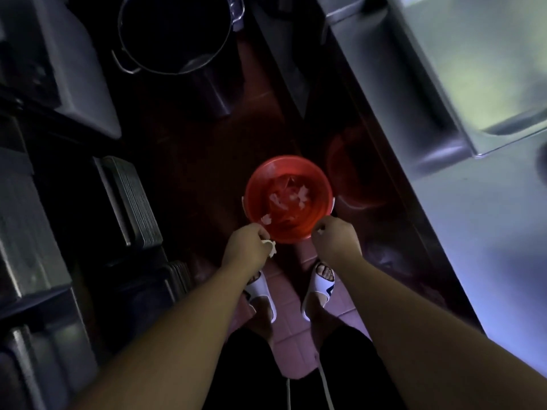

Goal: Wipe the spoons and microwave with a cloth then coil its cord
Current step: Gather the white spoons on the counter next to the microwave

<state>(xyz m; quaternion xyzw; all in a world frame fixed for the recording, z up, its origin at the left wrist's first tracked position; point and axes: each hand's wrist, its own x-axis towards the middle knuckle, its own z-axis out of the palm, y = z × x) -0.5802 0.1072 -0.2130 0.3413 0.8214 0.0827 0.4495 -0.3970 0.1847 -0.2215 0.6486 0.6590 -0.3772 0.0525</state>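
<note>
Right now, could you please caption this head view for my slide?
Left hand pinches a pale scrap, right hand curled, above a red bucket.

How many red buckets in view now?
1 for sure: the red bucket on the floor, just beyond the left hand and right hand. A dim red shape right of it, by the steel counter, may be another or a reflection.

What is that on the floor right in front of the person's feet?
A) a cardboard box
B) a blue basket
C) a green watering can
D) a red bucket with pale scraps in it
D: the red bucket stands on the tiled floor just beyond the slippers, pale scraps lying inside; at its near rim the left hand grips a pale piece and the right hand seems to pinch a small pale bit.
</note>
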